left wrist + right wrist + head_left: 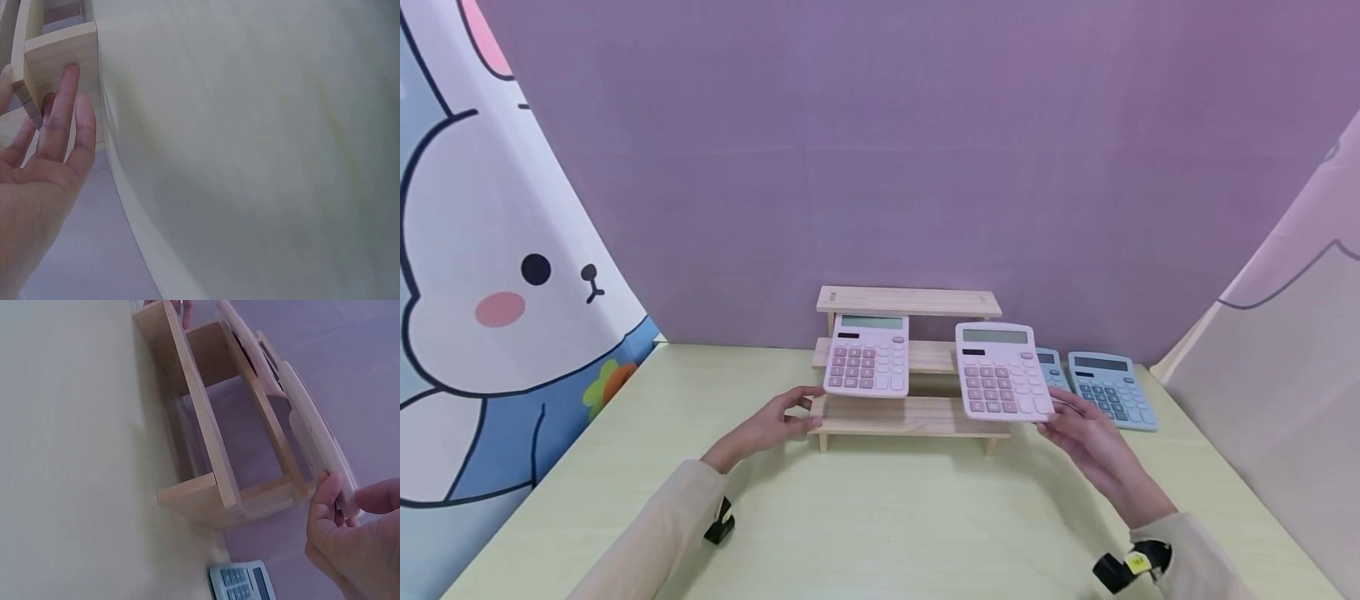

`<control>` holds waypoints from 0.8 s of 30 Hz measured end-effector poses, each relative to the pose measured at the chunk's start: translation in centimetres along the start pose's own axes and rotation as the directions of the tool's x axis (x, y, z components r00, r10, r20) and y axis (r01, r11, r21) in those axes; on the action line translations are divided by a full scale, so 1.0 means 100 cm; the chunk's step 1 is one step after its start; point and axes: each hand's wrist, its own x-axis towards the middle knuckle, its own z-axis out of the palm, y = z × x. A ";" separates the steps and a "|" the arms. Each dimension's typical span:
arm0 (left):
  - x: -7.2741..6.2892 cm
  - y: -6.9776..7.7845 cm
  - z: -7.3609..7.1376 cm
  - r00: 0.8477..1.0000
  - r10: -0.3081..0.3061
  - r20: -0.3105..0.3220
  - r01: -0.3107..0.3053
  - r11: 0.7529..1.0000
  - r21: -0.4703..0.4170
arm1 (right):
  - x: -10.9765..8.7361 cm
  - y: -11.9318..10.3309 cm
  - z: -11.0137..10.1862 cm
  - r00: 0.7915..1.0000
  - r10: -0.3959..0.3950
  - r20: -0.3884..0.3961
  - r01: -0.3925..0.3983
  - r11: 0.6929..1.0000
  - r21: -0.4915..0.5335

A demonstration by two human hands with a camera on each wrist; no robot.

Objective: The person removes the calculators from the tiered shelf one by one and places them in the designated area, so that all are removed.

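Head view: a three-step wooden shelf stands on the pale table. At its left end, the left hand grips the lowest board, thumb and fingers bent around its edge. The right hand pinches the near right corner of the right pink calculator between thumb and fingers, holding it tilted before the shelf's right part; whether it touches the boards I cannot tell. The left pink calculator leans back at the shelf's left part. Right of the shelf lie two blue calculators, one partly hidden.
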 end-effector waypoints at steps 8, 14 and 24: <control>-0.001 0.001 0.000 1.000 0.000 0.001 0.000 1.000 -0.006 | -0.011 -0.003 -0.016 1.000 0.012 -0.008 -0.012 1.000 0.014; 0.000 0.000 0.000 1.000 0.001 -0.002 -0.001 1.000 0.003 | -0.015 -0.001 -0.031 0.995 -0.066 0.072 0.060 0.995 0.085; 0.002 -0.004 0.000 1.000 0.001 -0.003 -0.001 1.000 0.014 | -0.024 -0.001 -0.054 0.984 -0.117 0.133 0.098 0.985 0.140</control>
